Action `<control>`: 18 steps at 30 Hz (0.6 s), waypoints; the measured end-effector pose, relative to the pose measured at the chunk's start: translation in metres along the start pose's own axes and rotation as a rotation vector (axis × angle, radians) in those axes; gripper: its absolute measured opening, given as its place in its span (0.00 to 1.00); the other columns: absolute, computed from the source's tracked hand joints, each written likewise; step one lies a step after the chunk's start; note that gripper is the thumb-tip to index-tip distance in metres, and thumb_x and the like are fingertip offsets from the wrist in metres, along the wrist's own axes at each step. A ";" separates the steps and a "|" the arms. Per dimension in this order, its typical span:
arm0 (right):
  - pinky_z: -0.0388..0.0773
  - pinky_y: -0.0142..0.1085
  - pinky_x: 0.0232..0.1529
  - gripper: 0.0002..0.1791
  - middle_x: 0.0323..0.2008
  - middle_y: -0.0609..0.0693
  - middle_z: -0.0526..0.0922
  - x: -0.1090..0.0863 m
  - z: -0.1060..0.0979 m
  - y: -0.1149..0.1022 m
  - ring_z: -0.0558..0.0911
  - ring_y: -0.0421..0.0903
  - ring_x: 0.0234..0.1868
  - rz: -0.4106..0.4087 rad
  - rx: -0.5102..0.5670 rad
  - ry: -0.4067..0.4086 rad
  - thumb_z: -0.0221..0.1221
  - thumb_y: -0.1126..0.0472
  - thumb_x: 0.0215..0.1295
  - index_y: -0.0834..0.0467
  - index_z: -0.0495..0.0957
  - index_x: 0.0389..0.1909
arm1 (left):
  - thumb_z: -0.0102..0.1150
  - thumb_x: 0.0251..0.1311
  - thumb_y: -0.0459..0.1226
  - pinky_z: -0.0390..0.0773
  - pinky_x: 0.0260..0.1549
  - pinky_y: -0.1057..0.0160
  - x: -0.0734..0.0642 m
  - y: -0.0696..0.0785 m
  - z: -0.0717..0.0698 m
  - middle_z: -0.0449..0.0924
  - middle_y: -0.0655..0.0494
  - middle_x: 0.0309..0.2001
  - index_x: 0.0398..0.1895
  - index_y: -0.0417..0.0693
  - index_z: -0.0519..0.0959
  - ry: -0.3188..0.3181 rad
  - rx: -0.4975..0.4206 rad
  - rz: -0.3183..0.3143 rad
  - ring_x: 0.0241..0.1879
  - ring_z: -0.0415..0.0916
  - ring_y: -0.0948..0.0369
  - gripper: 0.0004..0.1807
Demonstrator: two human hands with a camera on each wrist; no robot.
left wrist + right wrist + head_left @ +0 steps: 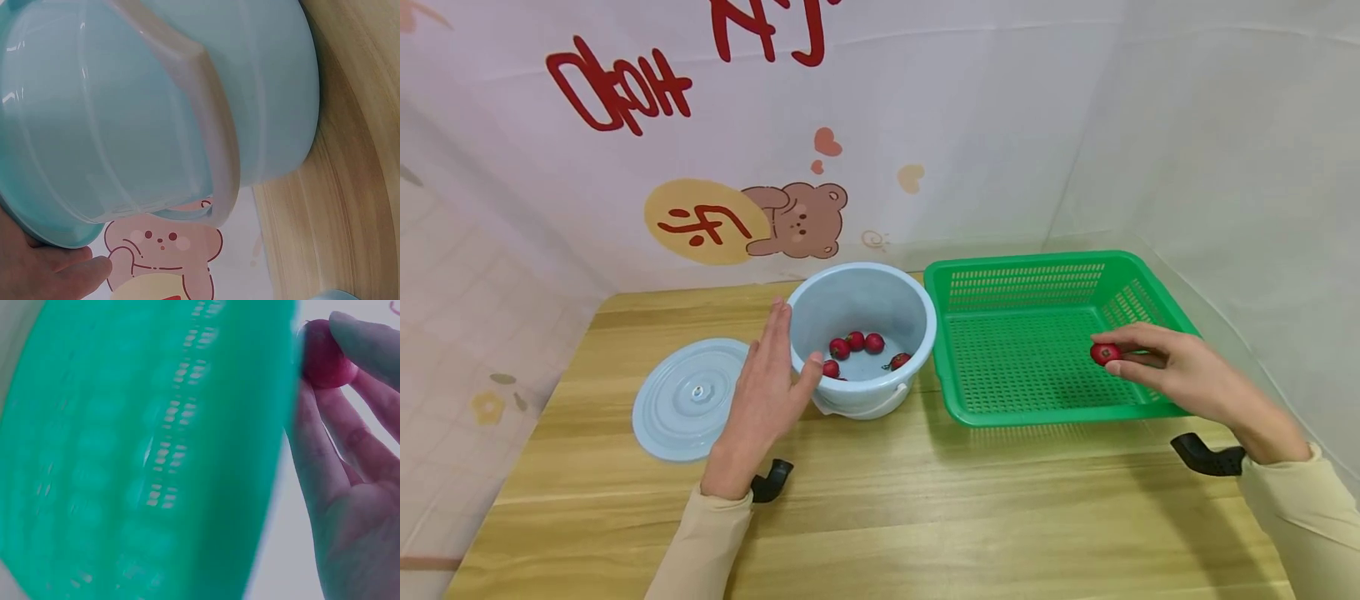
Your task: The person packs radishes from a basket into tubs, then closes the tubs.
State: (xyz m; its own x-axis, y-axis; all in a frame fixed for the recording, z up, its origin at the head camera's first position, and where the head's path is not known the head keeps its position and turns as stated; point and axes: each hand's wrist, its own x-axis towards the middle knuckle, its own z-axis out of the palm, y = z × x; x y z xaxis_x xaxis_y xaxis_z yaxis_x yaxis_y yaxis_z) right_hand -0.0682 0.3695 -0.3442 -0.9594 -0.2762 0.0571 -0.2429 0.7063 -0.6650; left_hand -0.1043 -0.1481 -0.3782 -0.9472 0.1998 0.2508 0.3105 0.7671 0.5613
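Note:
My right hand (1180, 367) pinches a small round red fruit (1105, 354) between thumb and fingers, above the right part of the green basket (951, 367). In the right wrist view the fruit (325, 353) shows between the thumb and fingertips, beside the basket's wall (94, 450). Fairly straight fingers of my left hand (763, 396) rest at the left rim of the light blue bucket (925, 321), thumb at its front rim. Several similar red fruits (874, 342) lie on the bucket's bottom; the front wall partly hides some.
A round light blue lid (692, 417) lies on the wooden table (925, 517), left of the bucket and partly behind my left hand. The bucket's white handle (215, 119) hangs down its side. A printed white cloth (985, 108) stands behind the table.

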 end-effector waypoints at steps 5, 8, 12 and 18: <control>0.80 0.22 0.44 0.21 0.52 0.43 0.81 0.003 0.011 -0.020 0.85 0.31 0.48 -0.039 0.063 0.085 0.65 0.68 0.70 0.55 0.81 0.63 | 0.43 0.75 0.57 0.48 0.75 0.34 0.000 0.000 0.000 0.38 0.51 0.85 0.84 0.42 0.44 -0.008 -0.005 -0.007 0.81 0.45 0.48 0.45; 0.79 0.20 0.47 0.23 0.52 0.43 0.81 0.006 0.018 -0.030 0.84 0.31 0.49 -0.055 0.092 0.121 0.65 0.70 0.69 0.57 0.81 0.63 | 0.43 0.75 0.57 0.48 0.75 0.34 0.000 -0.001 0.000 0.39 0.51 0.85 0.84 0.42 0.45 -0.004 -0.005 -0.001 0.81 0.46 0.48 0.45; 0.78 0.20 0.48 0.23 0.53 0.41 0.83 0.009 0.027 -0.044 0.84 0.31 0.50 -0.046 0.113 0.153 0.65 0.69 0.69 0.55 0.81 0.64 | 0.44 0.75 0.56 0.49 0.75 0.33 0.000 -0.001 0.001 0.41 0.48 0.84 0.84 0.41 0.46 0.007 -0.005 0.008 0.81 0.47 0.48 0.45; 0.77 0.19 0.48 0.22 0.53 0.39 0.86 0.016 0.040 -0.068 0.84 0.30 0.52 -0.078 0.130 0.205 0.66 0.68 0.69 0.53 0.82 0.63 | 0.45 0.75 0.56 0.48 0.75 0.33 0.000 -0.001 0.000 0.40 0.50 0.84 0.84 0.41 0.46 0.008 -0.006 0.008 0.81 0.46 0.48 0.45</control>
State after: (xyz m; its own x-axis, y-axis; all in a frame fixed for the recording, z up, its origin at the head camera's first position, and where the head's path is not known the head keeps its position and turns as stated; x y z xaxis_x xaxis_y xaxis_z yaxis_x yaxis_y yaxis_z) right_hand -0.0612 0.2906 -0.3275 -0.9509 -0.1791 0.2525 -0.3091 0.5945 -0.7423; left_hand -0.1042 -0.1486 -0.3791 -0.9440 0.2009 0.2618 0.3185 0.7619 0.5639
